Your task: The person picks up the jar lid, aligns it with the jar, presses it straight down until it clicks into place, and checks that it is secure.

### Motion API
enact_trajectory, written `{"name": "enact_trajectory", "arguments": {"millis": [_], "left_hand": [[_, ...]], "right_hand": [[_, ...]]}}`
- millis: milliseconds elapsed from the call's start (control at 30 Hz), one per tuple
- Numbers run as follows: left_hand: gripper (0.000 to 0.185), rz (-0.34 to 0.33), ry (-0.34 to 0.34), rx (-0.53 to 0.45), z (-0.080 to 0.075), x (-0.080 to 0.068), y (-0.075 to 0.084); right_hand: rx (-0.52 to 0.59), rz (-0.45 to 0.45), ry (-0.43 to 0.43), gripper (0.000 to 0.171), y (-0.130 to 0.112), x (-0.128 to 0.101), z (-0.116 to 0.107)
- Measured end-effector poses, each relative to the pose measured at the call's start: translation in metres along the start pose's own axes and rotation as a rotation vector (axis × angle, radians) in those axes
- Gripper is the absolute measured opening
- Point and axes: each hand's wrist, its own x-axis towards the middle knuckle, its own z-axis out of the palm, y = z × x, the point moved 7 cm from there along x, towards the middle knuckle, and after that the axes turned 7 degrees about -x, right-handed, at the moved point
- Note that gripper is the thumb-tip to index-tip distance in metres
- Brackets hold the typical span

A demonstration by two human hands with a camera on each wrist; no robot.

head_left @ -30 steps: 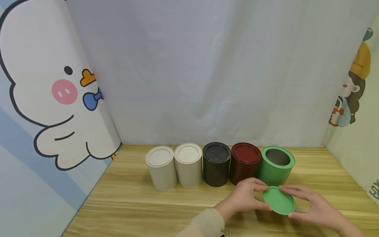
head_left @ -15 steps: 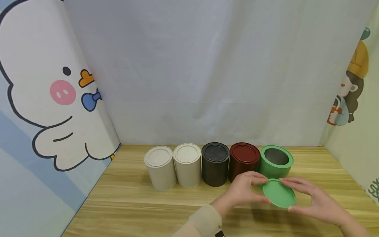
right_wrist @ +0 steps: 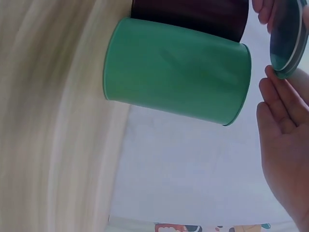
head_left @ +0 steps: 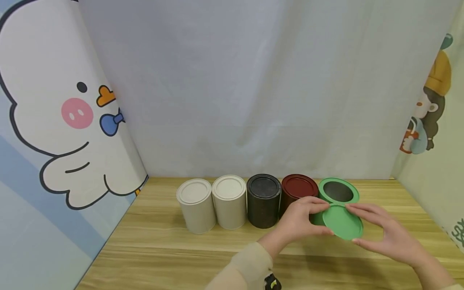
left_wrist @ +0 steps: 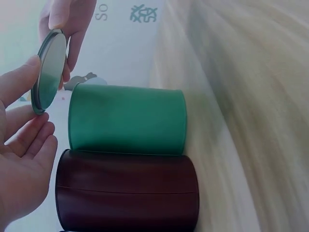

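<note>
Between both hands a round green lid [head_left: 342,222] is held by its edge, tilted, in front of the open green canister [head_left: 319,217] at the right end of a row. My left hand [head_left: 299,219] pinches the lid's left side between thumb and fingers. On the opposite side my right hand [head_left: 386,233] pinches it the same way. In the left wrist view the lid [left_wrist: 52,72] is seen nearly edge-on above the mouth end of the green canister [left_wrist: 128,120]. From the right wrist, the lid's underside [right_wrist: 285,34] shows dark beside that canister [right_wrist: 178,70].
Left of the green canister stand a dark red canister [head_left: 300,187], a black one [head_left: 264,205] and two off-white ones [head_left: 230,205], all lidded. They line the back of the wooden table [head_left: 163,257], before a pale curtain [head_left: 232,88].
Both hands have raised the green lid away from the table and toward the back, so that it now overlaps the green canister's front in the head view. The canisters have stayed put.
</note>
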Motion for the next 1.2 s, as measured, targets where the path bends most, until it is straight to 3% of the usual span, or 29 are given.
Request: {"name": "enact_trajectory", "arguments": {"millis": [333,567,800,1200], "left_hand": [[0.062,-0.005,0.095,0.072,-0.010,0.013,0.007],[0.060,-0.056,0.146,0.126,-0.016,0.026,0.006],[0.057,-0.097,0.174,0.141,-0.015,0.038,0.001],[0.050,-0.202,0.210,0.221,-0.010,0.048,-0.008]], "right_hand": [[-0.083,0.058,0.061,0.083,0.004,0.016,-0.010],[-0.171,0.195,0.045,0.075,0.019,0.024,-0.008],[-0.123,0.328,-0.022,0.069,0.032,0.034,-0.006],[-0.151,0.362,-0.064,0.071,0.044,0.045,-0.001]]}}
